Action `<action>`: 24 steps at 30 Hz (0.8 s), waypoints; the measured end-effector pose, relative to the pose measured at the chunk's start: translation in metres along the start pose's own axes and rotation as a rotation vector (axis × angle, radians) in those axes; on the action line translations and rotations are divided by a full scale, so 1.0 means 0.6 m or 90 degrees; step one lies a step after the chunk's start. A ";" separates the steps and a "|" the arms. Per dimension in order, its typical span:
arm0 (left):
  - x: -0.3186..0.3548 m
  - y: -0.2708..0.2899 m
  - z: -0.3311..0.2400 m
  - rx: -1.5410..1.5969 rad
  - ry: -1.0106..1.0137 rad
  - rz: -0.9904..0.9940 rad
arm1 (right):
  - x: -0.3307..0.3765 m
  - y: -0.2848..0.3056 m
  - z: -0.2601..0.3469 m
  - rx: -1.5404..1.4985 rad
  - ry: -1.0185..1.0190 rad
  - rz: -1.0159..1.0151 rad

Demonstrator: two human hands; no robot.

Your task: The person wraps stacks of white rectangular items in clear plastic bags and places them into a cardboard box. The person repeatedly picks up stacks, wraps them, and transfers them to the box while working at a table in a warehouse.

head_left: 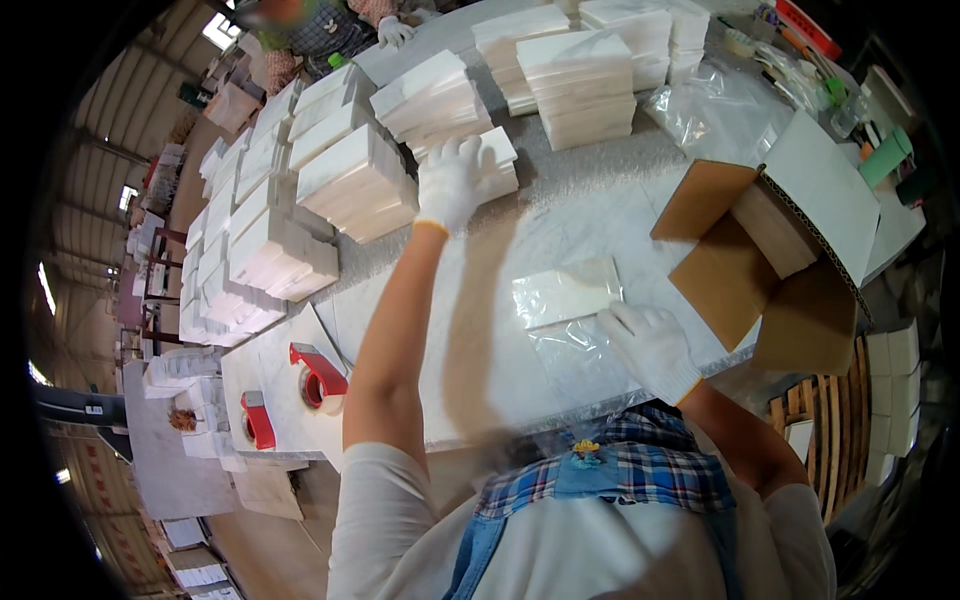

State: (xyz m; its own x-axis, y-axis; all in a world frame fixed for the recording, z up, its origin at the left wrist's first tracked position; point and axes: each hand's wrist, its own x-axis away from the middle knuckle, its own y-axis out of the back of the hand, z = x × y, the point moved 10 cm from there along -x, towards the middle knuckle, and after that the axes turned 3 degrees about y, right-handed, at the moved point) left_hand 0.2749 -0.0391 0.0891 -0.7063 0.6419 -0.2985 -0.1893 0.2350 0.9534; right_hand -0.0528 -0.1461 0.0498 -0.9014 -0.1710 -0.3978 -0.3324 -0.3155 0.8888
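Note:
My left hand, in a white glove, reaches out to a low stack of white marble-like tiles. Its fingers curl over the top tile; their tips are partly hidden. Nearer me, a clear plastic bag lies flat on the table, with a white tile in its far part. My gloved right hand is at the bag's right edge, fingers closed on the plastic beside the tile.
Tall tile stacks fill the table's left and far side. An open cardboard box with tiles inside stands right, near loose plastic bags. Two red tape dispensers lie front left. A person's gloved hand shows across the table.

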 end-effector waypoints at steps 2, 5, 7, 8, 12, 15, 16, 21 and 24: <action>-0.040 -0.026 0.024 -0.032 0.016 0.119 | 0.001 0.002 -0.001 0.000 0.001 -0.005; -0.076 -0.070 0.057 -0.024 0.027 0.275 | 0.004 -0.002 -0.007 -0.007 -0.002 0.001; -0.085 -0.085 0.063 0.004 -0.011 0.325 | 0.008 -0.008 -0.012 -0.019 -0.001 -0.013; -0.091 -0.084 0.056 0.019 -0.037 0.341 | 0.008 -0.006 -0.012 -0.019 -0.004 -0.014; -0.084 -0.076 0.055 0.030 -0.053 0.372 | 0.003 0.006 -0.011 -0.020 -0.010 -0.012; -0.080 -0.068 0.067 0.085 -0.038 0.325 | 0.007 -0.003 -0.013 -0.042 -0.013 0.006; -0.078 -0.076 0.075 0.090 -0.044 0.290 | 0.008 -0.006 -0.013 -0.054 -0.015 0.013; -0.078 -0.076 0.075 0.095 -0.064 0.238 | 0.006 -0.002 -0.012 -0.049 -0.011 0.030; -0.079 -0.079 0.071 0.091 -0.062 0.252 | 0.004 0.004 -0.009 -0.019 -0.005 0.017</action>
State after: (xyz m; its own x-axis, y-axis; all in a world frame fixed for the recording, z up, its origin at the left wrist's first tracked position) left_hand 0.3466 -0.0496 0.0559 -0.6370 0.7667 0.0801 0.1845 0.0508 0.9815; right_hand -0.0540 -0.1522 0.0497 -0.9120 -0.1720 -0.3723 -0.2999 -0.3394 0.8916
